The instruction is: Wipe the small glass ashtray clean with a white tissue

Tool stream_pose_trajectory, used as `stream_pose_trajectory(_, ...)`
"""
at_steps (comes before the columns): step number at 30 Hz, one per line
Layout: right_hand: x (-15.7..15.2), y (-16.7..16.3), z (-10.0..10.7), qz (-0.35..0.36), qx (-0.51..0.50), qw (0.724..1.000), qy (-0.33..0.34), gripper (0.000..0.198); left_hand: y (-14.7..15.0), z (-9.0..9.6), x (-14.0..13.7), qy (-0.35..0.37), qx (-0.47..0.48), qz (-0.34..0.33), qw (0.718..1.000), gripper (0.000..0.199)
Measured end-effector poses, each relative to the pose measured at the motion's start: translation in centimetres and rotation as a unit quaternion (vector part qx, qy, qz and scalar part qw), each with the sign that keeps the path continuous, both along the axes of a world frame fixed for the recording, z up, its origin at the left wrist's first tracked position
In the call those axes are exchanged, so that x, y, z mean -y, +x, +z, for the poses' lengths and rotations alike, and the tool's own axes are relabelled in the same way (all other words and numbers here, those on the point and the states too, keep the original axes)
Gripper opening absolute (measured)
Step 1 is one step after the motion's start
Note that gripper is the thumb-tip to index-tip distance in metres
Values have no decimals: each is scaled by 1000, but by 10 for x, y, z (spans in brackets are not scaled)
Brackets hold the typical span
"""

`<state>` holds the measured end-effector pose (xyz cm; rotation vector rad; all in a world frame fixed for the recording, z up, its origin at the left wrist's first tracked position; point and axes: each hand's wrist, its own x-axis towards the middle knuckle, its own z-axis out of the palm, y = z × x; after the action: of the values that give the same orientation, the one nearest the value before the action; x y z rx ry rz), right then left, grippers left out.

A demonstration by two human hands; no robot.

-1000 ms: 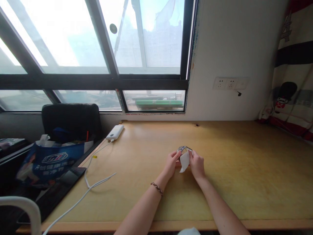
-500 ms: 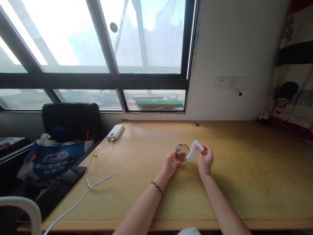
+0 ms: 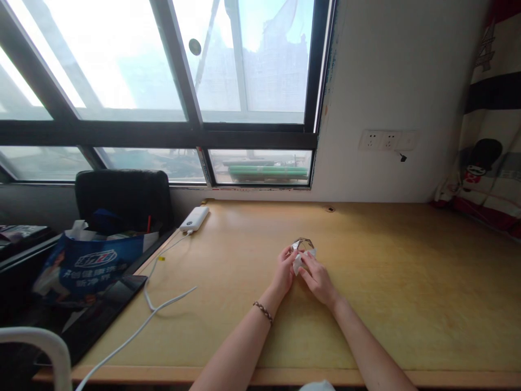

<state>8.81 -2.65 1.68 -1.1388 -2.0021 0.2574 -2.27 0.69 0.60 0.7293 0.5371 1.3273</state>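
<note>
A person sat at a long pale wooden desk (image 3: 407,282) beneath a wide dark-framed window (image 3: 183,130), both bare forearms reaching forward to the middle of the desktop. The left hand (image 3: 285,271), with a thin braided bracelet (image 3: 262,312) at its wrist, was closed around the left side of a small clear faceted glass (image 3: 304,245) that stood upright on the desk. The right hand (image 3: 317,278) pressed a small white tissue (image 3: 297,263) against the near side of the glass, its fingers pinched on the tissue, so the two hands met just in front of the glass. Well apart to the left, near the back edge of the desk, lay a white rectangular power bank (image 3: 194,219), with a white cable (image 3: 163,304) trailing from it toward the near left corner. Beyond the desk's left edge stood a black office chair (image 3: 122,198), and in front of it a blue printed bag (image 3: 87,266). On the white wall to the right sat a row of white wall sockets (image 3: 386,140), and a striped red, white and black curtain (image 3: 488,136) hung at the far right.
</note>
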Motion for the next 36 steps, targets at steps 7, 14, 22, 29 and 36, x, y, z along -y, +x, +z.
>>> stream_pose_trajectory(7,1,-2,10,-48,8,998,28,27,3,-2,2,-2,-45,41,998,36)
stream_pose_trajectory(14,0,-3,5,-217,78,968,96,26,3,-4,-2,-9,-35,58,998,36)
stream_pose_trajectory(22,0,-7,-2,-50,3,998,28,31,1,-5,-1,17,-77,82,994,36)
stream_pose_trajectory(29,3,-6,3,22,-105,993,-51,33,4,-5,1,29,-82,35,996,40)
stream_pose_trajectory(36,-5,3,-3,-76,-71,995,-12,33,3,-5,1,43,-104,34,993,40)
